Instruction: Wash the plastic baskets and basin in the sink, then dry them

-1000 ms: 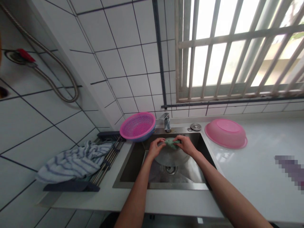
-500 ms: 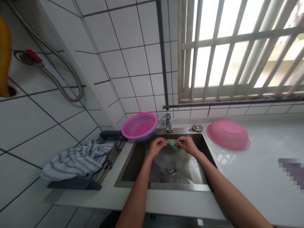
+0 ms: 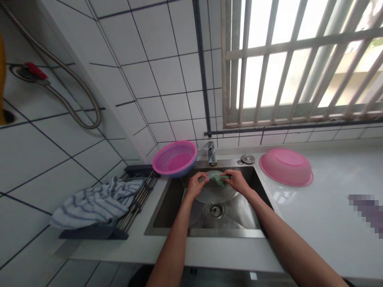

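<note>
Over the back part of the steel sink, a clear, round glass-like plate is held up tilted. My left hand pinches its left rim between thumb and fingers. Bunched against the plate's upper edge is a green cloth. My right hand is closed on the cloth at the right side. The plate's exact kind is hard to make out because it is see-through. Below it shows the sink drain.
Behind the sink stands a faucet, with a drain cover to its right. A pink colander sits at the back left corner. An upturned pink basin lies on the right counter. Left is a striped towel on a folding rack.
The plate has shifted so that the drain now shows fully below its edge. The green cloth has moved slightly along the rim and looks more bunched. Both hands keep their grip.
</note>
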A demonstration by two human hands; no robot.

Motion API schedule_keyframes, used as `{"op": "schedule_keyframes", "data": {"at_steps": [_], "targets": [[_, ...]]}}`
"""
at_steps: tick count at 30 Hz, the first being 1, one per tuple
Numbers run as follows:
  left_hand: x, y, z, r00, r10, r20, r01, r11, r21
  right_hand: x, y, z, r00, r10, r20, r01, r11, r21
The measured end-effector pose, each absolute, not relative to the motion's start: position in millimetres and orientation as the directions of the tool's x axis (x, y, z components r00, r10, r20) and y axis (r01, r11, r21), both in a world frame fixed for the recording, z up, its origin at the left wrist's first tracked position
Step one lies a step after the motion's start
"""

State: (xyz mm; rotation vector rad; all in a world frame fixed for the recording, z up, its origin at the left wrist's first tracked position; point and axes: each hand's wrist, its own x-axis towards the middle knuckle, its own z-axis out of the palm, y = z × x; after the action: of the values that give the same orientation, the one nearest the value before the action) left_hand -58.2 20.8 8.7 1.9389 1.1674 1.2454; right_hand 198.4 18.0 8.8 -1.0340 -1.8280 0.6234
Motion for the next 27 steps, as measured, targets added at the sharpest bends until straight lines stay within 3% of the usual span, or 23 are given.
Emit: {"op": "schedule_keyframes", "data": {"at_steps": [7,14,17,27], "targets": [[-44.9,15.2,6.1,0.285,0.854,0.435,0.345,-0.514,0.785,186.0,10.6,9.4,-0.345,0.792,0.504,0.342,0.606,-0.718],[-70.4,36.0,-6.8,0.079,0.911,0.405,0.263,-0.411,0.873,213.6,29.2,1.2,-0.159,0.882,0.443,0.368,0.469,-0.803],[-73.0,38.5,-11.2,0.068,0.924,0.377,0.222,-0.383,0.897,216.1,31.5,0.0,-0.141,0.87,0.473,0.37,0.49,-0.79],[-60.7,24.7,-10.9,0.194,0.922,0.336,0.459,-0.388,0.799,204.2,20.6,4.3,-0.294,0.833,0.469,0.432,0.554,-0.712]]}}
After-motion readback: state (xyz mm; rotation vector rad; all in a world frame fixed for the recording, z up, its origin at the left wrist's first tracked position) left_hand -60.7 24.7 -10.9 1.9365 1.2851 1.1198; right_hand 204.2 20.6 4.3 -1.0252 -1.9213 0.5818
